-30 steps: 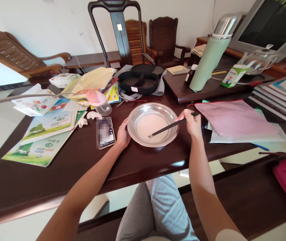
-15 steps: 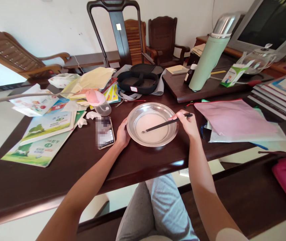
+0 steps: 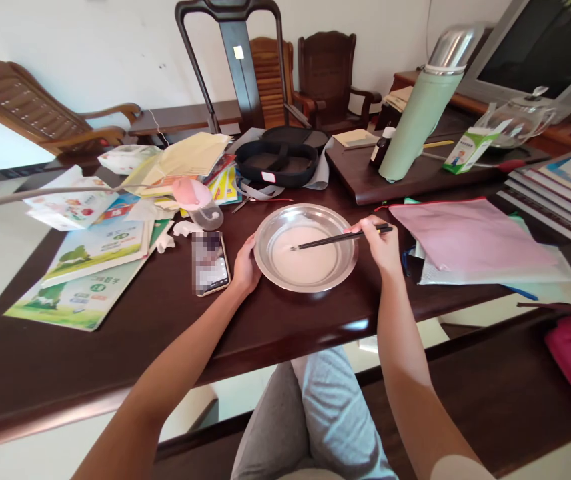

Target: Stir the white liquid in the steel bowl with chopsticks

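A round metal dish [image 3: 336,265] with a pale white liquid in it sits on the dark wooden table [image 3: 275,320] in front of me. My left hand [image 3: 245,267] grips the dish's left rim. My right hand [image 3: 380,243] is closed on a pair of dark chopsticks [image 3: 335,238] at the dish's right side. Their tips point left over the liquid near the dish's middle.
A phone [image 3: 209,262] lies left of the dish, with a pink-lidded cup [image 3: 198,202] and picture books [image 3: 90,263] beyond. A black case [image 3: 278,162] lies behind. A green thermos [image 3: 420,113], a pink folder [image 3: 465,237] and stacked books [image 3: 555,187] fill the right side.
The chopstick tips have swept from the dish's near side up toward its middle. My right hand shifted slightly left, then back right. The left hand has stayed on the rim.
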